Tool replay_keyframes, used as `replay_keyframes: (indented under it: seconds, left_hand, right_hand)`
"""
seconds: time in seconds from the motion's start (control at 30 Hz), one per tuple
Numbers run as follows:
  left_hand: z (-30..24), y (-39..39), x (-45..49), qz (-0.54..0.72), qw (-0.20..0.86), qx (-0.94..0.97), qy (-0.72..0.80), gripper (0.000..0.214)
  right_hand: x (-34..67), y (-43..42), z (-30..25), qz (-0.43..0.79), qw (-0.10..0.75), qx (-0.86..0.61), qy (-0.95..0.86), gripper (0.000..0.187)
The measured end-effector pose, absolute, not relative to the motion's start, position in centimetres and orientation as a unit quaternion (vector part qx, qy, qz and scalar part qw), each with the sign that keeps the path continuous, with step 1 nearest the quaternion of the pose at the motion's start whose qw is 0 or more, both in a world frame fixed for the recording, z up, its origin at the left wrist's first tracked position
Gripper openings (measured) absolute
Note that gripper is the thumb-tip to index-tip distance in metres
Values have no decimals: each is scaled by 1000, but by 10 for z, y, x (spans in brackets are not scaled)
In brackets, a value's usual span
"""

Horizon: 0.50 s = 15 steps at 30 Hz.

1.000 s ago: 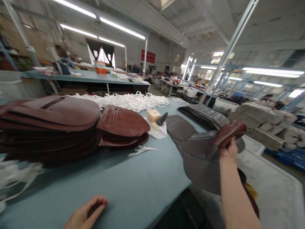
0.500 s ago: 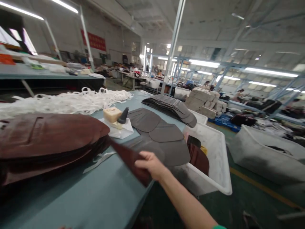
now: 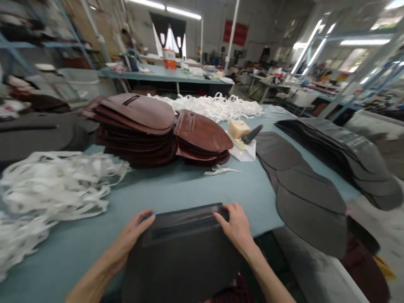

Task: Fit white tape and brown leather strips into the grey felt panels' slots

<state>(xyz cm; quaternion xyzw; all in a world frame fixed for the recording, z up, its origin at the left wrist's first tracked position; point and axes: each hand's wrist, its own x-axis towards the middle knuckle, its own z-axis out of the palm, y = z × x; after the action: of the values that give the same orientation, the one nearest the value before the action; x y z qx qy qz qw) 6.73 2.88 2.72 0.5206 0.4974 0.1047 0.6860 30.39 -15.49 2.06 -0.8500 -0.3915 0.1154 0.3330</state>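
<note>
A dark grey leather-like panel (image 3: 186, 256) with a straight top edge and a slot or zip strip near that edge is held low in front of me, over the table's near edge. My left hand (image 3: 139, 229) pinches its upper left corner, thumb on top. The upper right corner is gripped by my right hand (image 3: 235, 225), fingers behind and thumb in front. Beyond it, stacked reddish-brown panels (image 3: 205, 130) lie on the blue-green table (image 3: 176, 189). Grey panels (image 3: 311, 206) overlap one another to the right.
White strap heaps lie at the left (image 3: 57, 181) and far side (image 3: 217, 105). A yellowish block (image 3: 239, 128) and a dark-handled tool (image 3: 252, 134) rest on white paper. More grey panels (image 3: 353, 151) are piled at right, above a white bin (image 3: 328, 273) holding brown pieces.
My view has swung left. Earlier my right hand alone held a dark brown piece by its edge over the table; now both hands hold a grey panel close to me.
</note>
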Motion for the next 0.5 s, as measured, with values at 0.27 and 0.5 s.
replay_keyframes:
  seconds: [0.27, 0.5]
  left_hand:
    - [29, 13, 42, 104, 735, 492, 455, 59]
    - [30, 7, 26, 94, 807, 395, 429, 54]
  right_hand:
    - [311, -158, -13, 122, 345, -865, -342, 40]
    - [320, -156, 32, 533, 533, -611, -242, 39]
